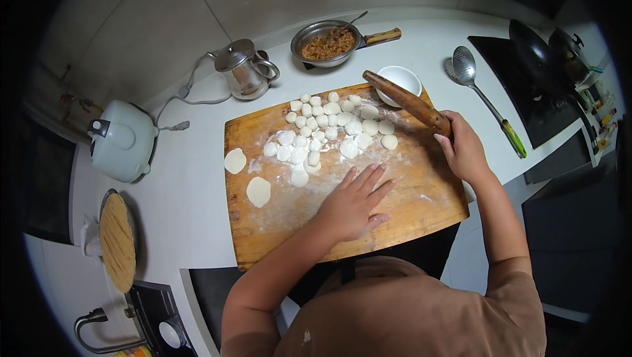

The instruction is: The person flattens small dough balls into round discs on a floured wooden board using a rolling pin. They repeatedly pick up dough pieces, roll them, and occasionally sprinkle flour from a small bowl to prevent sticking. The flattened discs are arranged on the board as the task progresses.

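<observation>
My left hand [353,203] lies flat on the floured wooden board [421,209], palm down with its fingers spread. Whether anything is under the palm is hidden. In my right hand [463,146] is the near end of a brown wooden rolling pin [411,105], raised at a slant over the board's right side. Several small dough pieces [331,120], some round and some pressed flatter, cluster on the far half of the board. Two thin rolled dough wrappers lie apart at the left: one dough wrapper [235,161] by the edge, another dough wrapper [259,192] nearer me.
Behind the board stand a steel kettle [243,67], a pan of brown filling [324,46] with a spoon, and a white bowl [401,79]. A slotted spoon [484,97] lies right, beside the black stove [526,87]. A pale rice cooker [124,139] sits left, above a round woven lid [118,242].
</observation>
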A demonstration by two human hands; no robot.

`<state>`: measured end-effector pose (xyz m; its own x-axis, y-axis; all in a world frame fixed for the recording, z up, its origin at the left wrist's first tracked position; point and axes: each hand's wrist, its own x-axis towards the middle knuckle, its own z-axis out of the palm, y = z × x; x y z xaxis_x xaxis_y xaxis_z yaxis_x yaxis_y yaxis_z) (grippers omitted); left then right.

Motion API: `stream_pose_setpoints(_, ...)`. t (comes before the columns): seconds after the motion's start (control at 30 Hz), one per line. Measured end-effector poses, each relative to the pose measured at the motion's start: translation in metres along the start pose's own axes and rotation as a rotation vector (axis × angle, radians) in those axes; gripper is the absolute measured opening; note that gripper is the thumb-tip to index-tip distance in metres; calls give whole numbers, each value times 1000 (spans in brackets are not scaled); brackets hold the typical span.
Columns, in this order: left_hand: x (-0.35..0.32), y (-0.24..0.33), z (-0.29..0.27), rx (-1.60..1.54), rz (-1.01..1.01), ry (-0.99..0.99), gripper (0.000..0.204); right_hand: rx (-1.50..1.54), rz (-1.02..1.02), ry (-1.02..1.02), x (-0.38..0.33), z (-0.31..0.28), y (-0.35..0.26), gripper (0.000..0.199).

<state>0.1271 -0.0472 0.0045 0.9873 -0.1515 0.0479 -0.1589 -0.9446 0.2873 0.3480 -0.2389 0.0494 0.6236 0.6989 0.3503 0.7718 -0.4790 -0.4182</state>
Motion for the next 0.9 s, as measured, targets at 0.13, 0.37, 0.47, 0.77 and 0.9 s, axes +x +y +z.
stream_pose_setpoints(0.13,0,2,-2,-6,49,9,73,34,-16,-15,-2,7,-11,45)
stream_pose_setpoints(0.37,-10,-20,-15,-153,95,180,69,50,-83,-40,-16,3,-26,45)
stream_pose_setpoints(0.47,-54,-48,-9,-622,-82,692,71,79,-151,-140,-23,-1,-38,46)
stream_pose_setpoints(0.77,-141,14,-26,91,-455,70,81,195,-608,-374,-46,42,-102,44)
stream_pose_setpoints(0.9,-134,11,-23,26,-477,24,84,104,-686,-384,-43,59,-106,55)
